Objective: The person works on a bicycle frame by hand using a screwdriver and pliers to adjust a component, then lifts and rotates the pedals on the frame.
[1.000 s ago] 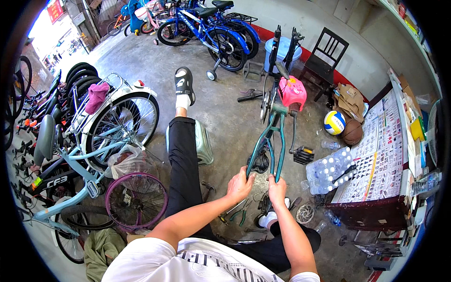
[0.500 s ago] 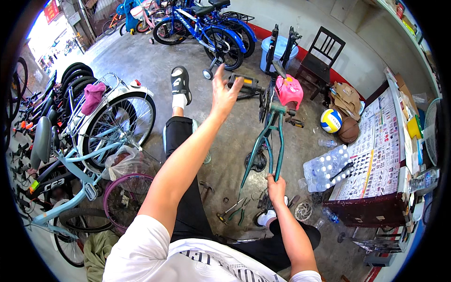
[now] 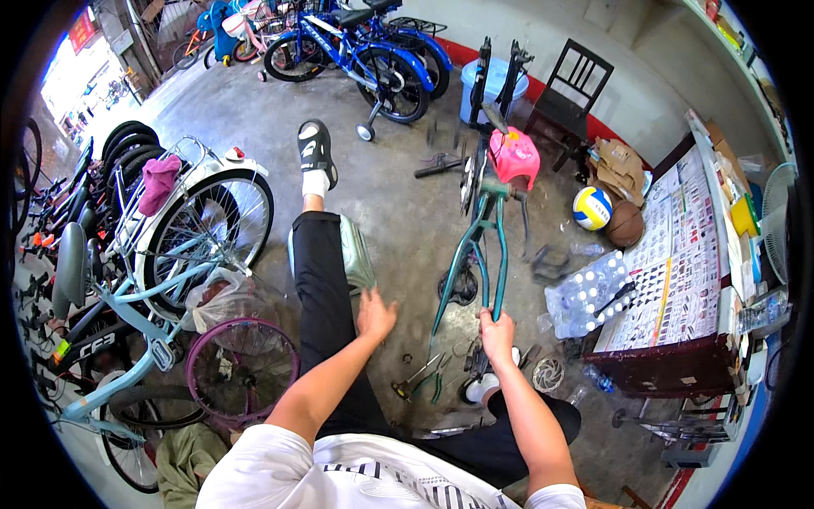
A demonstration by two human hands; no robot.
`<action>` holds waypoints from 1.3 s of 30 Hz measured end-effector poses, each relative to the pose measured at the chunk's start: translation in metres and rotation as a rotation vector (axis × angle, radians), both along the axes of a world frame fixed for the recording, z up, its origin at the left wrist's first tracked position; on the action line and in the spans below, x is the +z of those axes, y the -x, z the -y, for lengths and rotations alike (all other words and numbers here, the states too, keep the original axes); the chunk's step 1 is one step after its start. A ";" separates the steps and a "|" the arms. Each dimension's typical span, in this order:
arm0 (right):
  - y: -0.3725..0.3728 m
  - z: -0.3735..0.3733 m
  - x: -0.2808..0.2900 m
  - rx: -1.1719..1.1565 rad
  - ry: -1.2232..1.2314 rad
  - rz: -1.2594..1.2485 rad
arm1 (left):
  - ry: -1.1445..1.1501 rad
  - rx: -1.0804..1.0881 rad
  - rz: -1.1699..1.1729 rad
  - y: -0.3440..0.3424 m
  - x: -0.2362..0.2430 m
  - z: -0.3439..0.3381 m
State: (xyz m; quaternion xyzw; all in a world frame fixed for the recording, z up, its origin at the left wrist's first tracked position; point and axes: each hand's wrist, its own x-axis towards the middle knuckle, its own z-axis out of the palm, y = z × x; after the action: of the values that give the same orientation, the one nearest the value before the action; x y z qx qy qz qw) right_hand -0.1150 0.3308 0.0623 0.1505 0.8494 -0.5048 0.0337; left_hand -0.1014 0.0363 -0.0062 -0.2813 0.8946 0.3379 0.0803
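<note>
A dark green bicycle frame [image 3: 500,246] stands upside down in front of me, its narrow rear tubes pointing toward me. My right hand [image 3: 498,335] is closed round the near end of one tube. At the frame's far end, the chainring [image 3: 469,182] is on its left side; a crank arm [image 3: 524,220] shows on its right, with a motion-blurred pedal [image 3: 551,265] beyond. My left hand [image 3: 376,316] is beside my left thigh, near a pale green stool-like thing [image 3: 356,254]. Its fingers look loosely apart, slightly blurred, with nothing visible in them.
Pliers [image 3: 437,382] and a screwdriver [image 3: 411,377] lie on the floor near a brake disc [image 3: 548,375]. Packed water bottles [image 3: 589,297] and balls [image 3: 592,209] are right. A light blue bicycle [image 3: 136,297] and a purple wheel rim [image 3: 191,369] crowd the left. Blue bicycles [image 3: 365,59] stand behind.
My left hand has dropped from beside the far pedal back to my thigh. The pedals and crank have turned and look blurred. My right hand keeps its hold on the frame.
</note>
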 end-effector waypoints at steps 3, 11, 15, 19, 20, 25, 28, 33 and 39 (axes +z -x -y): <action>-0.008 -0.003 0.002 0.002 0.070 0.042 | -0.022 -0.112 -0.216 -0.014 0.035 -0.029; -0.008 0.005 0.008 -0.011 0.099 0.025 | -0.088 -0.016 -0.627 0.021 0.102 -0.037; -0.006 0.006 0.009 0.018 0.071 0.031 | 0.016 -0.121 -0.868 0.035 0.135 -0.037; -0.007 0.002 0.010 0.000 0.108 0.046 | 0.196 -0.229 -1.009 0.053 0.183 -0.045; -0.007 0.002 0.009 -0.002 0.128 0.046 | 0.238 -0.245 -1.031 0.060 0.186 -0.046; -0.009 0.009 0.014 -0.007 0.188 0.048 | 0.231 -0.293 -1.068 0.077 0.216 -0.057; -0.008 0.006 0.009 0.005 0.163 0.034 | 0.258 -0.315 -1.070 0.084 0.225 -0.062; -0.009 0.005 0.007 0.010 0.130 0.017 | 0.331 -0.352 -1.130 0.094 0.235 -0.064; -0.008 0.008 0.012 0.017 0.138 0.044 | 0.328 -0.352 -1.024 0.109 0.224 -0.065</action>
State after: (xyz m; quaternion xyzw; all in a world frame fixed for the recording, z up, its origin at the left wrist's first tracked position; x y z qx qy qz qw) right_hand -0.1073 0.3230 0.0743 0.1518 0.8127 -0.5585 0.0670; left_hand -0.2100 0.1009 0.2182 0.0631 0.8935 0.2692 -0.3538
